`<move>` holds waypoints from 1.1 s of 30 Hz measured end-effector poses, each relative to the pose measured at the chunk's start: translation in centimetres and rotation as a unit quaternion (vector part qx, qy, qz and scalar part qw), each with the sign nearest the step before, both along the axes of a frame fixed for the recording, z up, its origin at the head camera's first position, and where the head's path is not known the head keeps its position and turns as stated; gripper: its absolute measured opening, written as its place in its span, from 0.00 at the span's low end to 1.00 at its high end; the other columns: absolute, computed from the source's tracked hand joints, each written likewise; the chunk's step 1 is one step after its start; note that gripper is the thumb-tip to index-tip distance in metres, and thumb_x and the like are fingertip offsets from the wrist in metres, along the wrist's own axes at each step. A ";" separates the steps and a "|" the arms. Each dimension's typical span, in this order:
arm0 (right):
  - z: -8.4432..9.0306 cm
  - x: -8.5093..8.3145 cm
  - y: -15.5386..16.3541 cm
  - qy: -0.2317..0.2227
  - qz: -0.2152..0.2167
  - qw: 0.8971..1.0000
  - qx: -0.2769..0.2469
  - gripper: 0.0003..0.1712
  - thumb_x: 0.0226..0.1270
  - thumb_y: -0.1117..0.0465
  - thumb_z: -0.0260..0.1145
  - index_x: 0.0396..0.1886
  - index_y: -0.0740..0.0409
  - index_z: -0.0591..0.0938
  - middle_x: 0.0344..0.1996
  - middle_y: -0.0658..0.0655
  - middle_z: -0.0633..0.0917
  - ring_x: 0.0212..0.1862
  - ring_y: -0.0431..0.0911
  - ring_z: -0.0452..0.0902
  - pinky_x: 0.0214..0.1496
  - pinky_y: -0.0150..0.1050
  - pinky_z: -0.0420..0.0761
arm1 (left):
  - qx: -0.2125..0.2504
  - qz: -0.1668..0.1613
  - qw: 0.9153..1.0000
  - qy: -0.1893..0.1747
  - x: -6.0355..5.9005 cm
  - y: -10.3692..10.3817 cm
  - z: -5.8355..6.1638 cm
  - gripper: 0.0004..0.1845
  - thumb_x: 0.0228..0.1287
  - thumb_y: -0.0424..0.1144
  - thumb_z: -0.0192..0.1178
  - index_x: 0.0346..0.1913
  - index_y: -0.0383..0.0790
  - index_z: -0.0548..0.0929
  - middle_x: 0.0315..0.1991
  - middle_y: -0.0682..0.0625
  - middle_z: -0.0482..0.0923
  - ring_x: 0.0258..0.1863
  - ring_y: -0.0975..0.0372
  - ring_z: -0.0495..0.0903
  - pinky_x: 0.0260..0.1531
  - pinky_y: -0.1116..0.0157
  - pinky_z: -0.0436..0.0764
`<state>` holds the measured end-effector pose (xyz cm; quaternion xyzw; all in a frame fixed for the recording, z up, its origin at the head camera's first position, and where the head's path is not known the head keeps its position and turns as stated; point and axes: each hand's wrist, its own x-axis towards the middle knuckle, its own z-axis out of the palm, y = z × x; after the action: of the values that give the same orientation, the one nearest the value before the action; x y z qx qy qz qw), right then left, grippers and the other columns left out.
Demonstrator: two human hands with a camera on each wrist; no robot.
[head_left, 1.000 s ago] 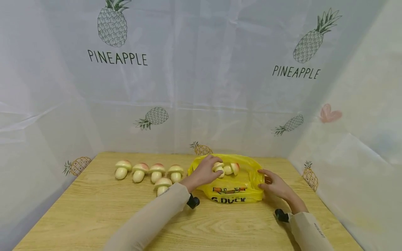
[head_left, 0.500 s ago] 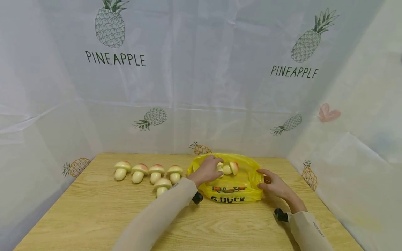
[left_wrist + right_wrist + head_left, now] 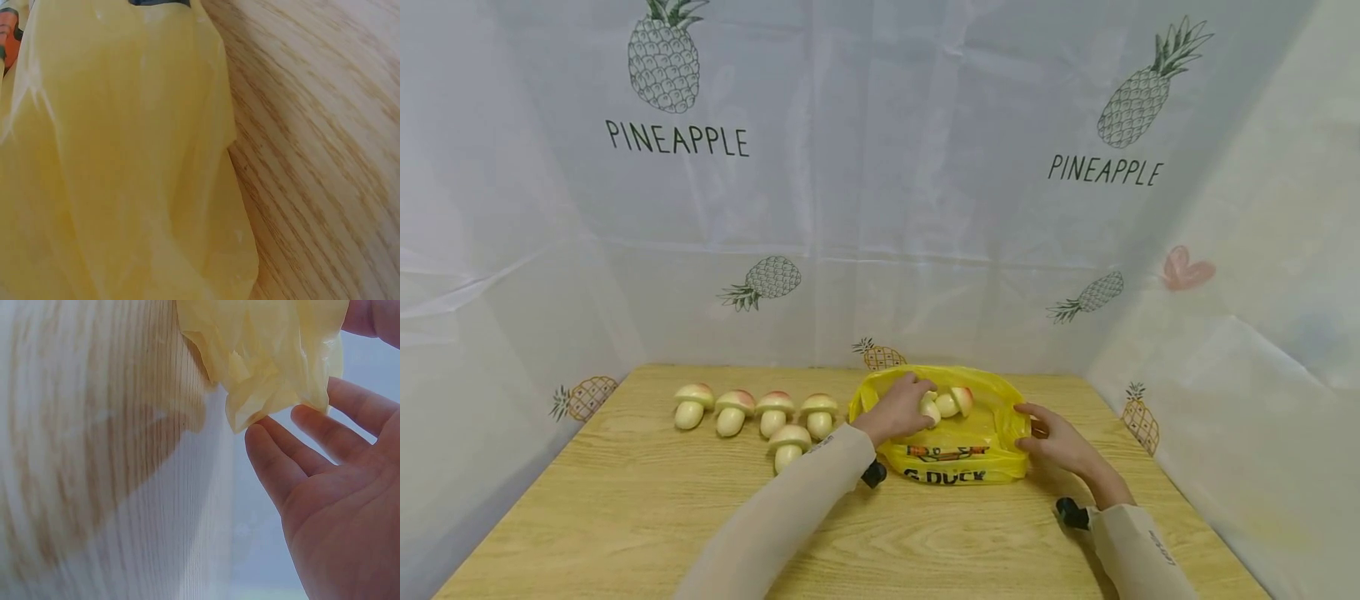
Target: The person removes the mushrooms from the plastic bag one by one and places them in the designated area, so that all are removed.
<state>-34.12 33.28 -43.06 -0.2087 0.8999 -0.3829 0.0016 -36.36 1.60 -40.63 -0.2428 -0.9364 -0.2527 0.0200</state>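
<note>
A yellow plastic bag (image 3: 973, 437) with dark lettering lies with its mouth open on the table. My left hand (image 3: 898, 410) reaches into it, fingers and thumb around a toy mushroom (image 3: 930, 410) with a pale stem; its cap is mostly hidden by the hand. Another mushroom (image 3: 957, 402), its cap tinged red, lies on its side in the bag right beside it. At the bag's right side, my right hand (image 3: 1060, 442) holds the edge between thumb and fingers. In the right wrist view, the fingertips (image 3: 256, 434) meet the crumpled yellow plastic (image 3: 269, 362).
Left of the bag stand several more mushrooms, four-abreast style in a row (image 3: 773, 414), with one mushroom (image 3: 788, 447) in front near the left sleeve. The wooden table (image 3: 587, 517) ends at a pineapple-printed curtain (image 3: 910, 208) behind and at both sides.
The left hand has shifted slightly right, deeper over the bag, with the mushroom tipping beside the other one. The right hand stays at the bag's edge.
</note>
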 end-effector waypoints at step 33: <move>-0.5 -0.3 0.0 -0.008 0.002 1.000 -0.009 0.40 0.64 0.57 0.66 0.71 0.65 0.61 0.70 0.72 0.57 0.66 0.70 0.58 0.59 0.60 0.68 | 0.021 -0.040 0.999 0.000 -0.3 0.0 -0.7 0.17 0.62 0.40 0.66 0.52 0.48 0.77 0.43 0.55 0.70 0.37 0.66 0.71 0.36 0.69 0.74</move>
<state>-34.38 33.30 -43.57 -0.2072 0.8961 -0.3925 0.0073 -36.64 1.63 -41.35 -0.2793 -0.9205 -0.2728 0.0149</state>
